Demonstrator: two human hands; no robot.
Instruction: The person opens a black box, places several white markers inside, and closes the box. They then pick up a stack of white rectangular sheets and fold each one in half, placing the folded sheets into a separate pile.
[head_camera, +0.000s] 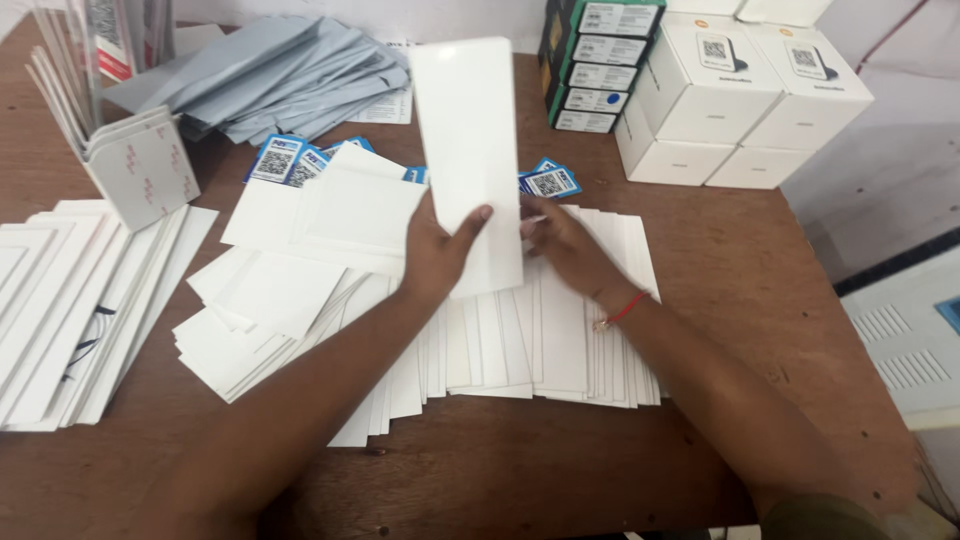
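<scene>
Fingers of left hand (440, 250) pinch tall white card (468, 150), upright over table centre; right hand (565, 245) fingers curled at its right edge, grip unclear; judged early: fanned white cards (500, 350) lie unsorted beneath.

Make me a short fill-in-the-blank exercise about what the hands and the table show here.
1. The left hand holds up a tall ____ card.
2. The right hand wears a ____ band at the wrist.
3. The white boxes are stacked at the table's far ____ corner.

Missing words: white; red; right
</scene>
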